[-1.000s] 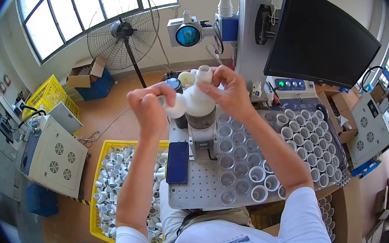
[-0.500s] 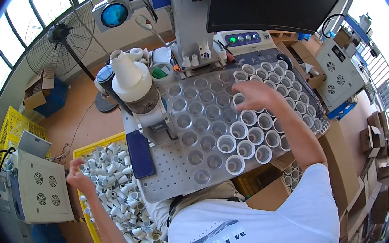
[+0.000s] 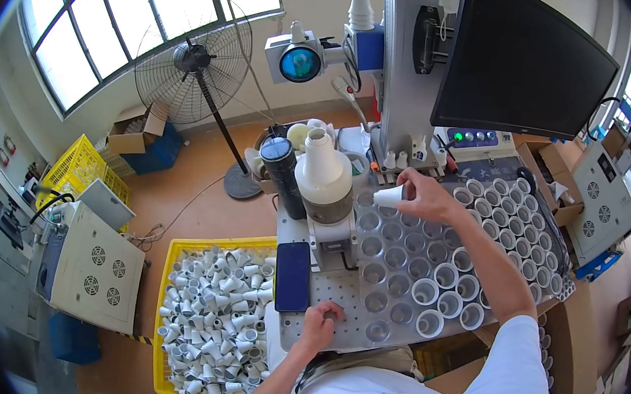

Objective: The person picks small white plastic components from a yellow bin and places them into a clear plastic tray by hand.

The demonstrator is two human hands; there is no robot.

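My right hand [image 3: 429, 199] grips a small white plastic cup [image 3: 388, 197], tilted sideways, over the upper left of a clear tray [image 3: 387, 335] with round wells. White cups [image 3: 447, 275] stand upright in the tray's right-hand wells; the wells at left show only clear plastic. My left hand [image 3: 321, 324] is at the front edge of the perforated metal table [image 3: 294, 332], its fingers curled and no object showing in them. Just above that hand lies a dark phone [image 3: 292, 276]. The white cone-shaped fixture [image 3: 324, 169] rises left of the tray.
A yellow crate [image 3: 165, 312] full of loose white cone-shaped pieces is on the left. The monitor [image 3: 526, 61] and a metal column [image 3: 409, 76] stand behind the tray. A black cylinder [image 3: 284, 177] is beside the fixture. Farther back is a standing fan [image 3: 194, 59].
My right hand has moved left across the tray and now has a white cup clear of the wells. My left hand has come from above the yellow crate to the table edge. The view has shifted left.
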